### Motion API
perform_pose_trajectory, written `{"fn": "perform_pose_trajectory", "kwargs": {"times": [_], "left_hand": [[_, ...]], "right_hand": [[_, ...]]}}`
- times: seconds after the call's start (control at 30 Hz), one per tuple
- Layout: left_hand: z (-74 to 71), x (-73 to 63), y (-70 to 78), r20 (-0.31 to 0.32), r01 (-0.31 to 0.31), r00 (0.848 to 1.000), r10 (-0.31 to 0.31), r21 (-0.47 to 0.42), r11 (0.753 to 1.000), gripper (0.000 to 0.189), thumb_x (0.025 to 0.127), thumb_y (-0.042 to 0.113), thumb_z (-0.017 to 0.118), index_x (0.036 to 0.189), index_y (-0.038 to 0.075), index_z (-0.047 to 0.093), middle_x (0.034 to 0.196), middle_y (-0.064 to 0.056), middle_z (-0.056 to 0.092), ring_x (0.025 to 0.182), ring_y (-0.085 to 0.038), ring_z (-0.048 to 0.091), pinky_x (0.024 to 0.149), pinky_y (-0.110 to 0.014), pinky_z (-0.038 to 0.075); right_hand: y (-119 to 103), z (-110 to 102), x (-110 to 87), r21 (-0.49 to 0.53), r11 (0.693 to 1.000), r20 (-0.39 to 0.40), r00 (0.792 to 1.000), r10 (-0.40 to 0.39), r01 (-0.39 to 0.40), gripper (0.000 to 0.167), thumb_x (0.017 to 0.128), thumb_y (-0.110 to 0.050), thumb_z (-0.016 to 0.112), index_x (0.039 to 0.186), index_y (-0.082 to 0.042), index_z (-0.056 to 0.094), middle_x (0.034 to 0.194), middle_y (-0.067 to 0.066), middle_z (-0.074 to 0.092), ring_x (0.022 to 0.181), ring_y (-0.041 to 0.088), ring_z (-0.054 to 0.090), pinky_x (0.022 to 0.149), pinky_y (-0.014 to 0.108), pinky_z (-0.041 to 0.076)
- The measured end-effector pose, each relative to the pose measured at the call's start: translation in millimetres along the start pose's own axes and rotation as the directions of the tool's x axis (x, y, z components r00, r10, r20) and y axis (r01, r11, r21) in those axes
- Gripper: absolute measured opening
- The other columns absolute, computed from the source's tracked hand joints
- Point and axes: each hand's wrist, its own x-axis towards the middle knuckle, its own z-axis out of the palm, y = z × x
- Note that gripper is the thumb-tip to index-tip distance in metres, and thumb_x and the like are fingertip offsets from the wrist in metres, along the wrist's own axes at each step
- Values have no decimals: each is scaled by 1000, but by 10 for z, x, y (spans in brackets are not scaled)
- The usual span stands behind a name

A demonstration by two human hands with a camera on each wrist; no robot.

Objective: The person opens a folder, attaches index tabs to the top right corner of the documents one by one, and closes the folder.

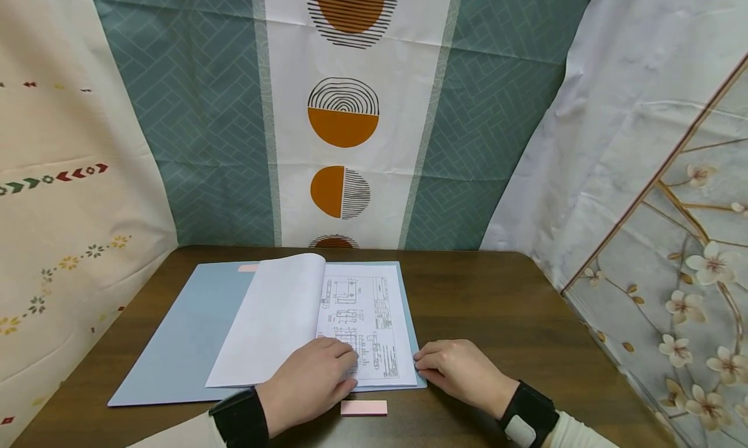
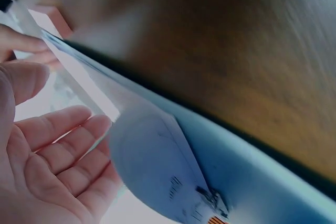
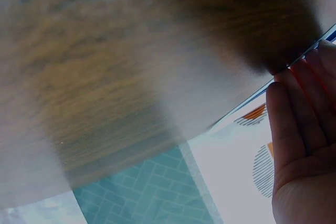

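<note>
A light blue folder [image 1: 169, 344] lies spread on the table, holding a stack of paper. A blank white sheet [image 1: 271, 321] is folded over to the left, its top bulging near the fold. On the right, a page with technical drawings [image 1: 382, 318] faces up. My left hand [image 1: 310, 380] rests over the lower left of the drawing page, fingers slightly bent. At the folder's lower right edge is my right hand [image 1: 461, 373], its fingertips touching the border. The right wrist view shows those fingers [image 3: 286, 124] nearly straight along the edge.
A pink sticky-note pad [image 1: 363, 408] sits just in front of the folder, beside my left hand. Another pink strip [image 1: 248, 268] shows at the folder's top, left of the folded sheet. The brown wooden table [image 1: 479, 292] extends right, with patterned curtains [image 1: 222, 110] behind and at the sides.
</note>
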Motion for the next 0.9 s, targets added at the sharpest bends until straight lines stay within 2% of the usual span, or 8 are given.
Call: {"fn": "perform_pose_trajectory", "kwargs": {"times": [0.13,0.23,0.37,0.5,0.63,0.9], "left_hand": [[16,-33,66,-14,-46,999,45,-31,998,42,100,44,82,127,13,79,121,1,76,112,-18,68,104,-38,56],[16,-44,96,9,-61,998,62,-62,996,39,101,48,80,123,16,79,115,5,73,104,-14,64,99,-36,56],[20,-55,119,38,-74,996,78,-94,993,36,100,52,80,117,20,79,107,10,68,93,-9,55,88,-30,53],[48,-65,126,40,-100,994,104,-92,991,37,98,54,82,115,22,78,100,13,63,89,-6,50,82,-27,48],[74,-63,130,53,-104,993,110,-97,990,36,96,54,84,113,23,77,97,14,59,88,-6,48,82,-27,47],[81,-79,126,35,-111,993,115,-97,989,29,96,48,87,105,24,74,93,15,56,87,-6,47,81,-26,47]], "right_hand": [[0,2,-6,-4,1000,-5,1000,-4,4,22,89,-12,95,110,-15,89,110,-4,81,96,9,76,88,32,64],[3,3,-11,4,1000,0,1000,3,-3,22,89,-12,94,110,-15,89,111,-4,81,96,9,76,89,31,63],[7,5,-14,10,1000,1,1000,2,-2,21,90,-12,94,110,-15,89,111,-4,81,97,9,76,89,31,63],[1,1,-9,7,1000,5,1000,4,-4,21,90,-13,94,111,-15,89,111,-5,81,97,9,76,89,31,63],[-10,-3,-3,9,1000,2,1000,7,-7,22,90,-12,94,111,-15,89,110,-5,81,97,9,76,88,31,64],[-15,-12,1,15,1000,6,1000,16,-16,23,91,-11,93,112,-16,88,111,-6,81,98,9,76,88,31,63]]}}
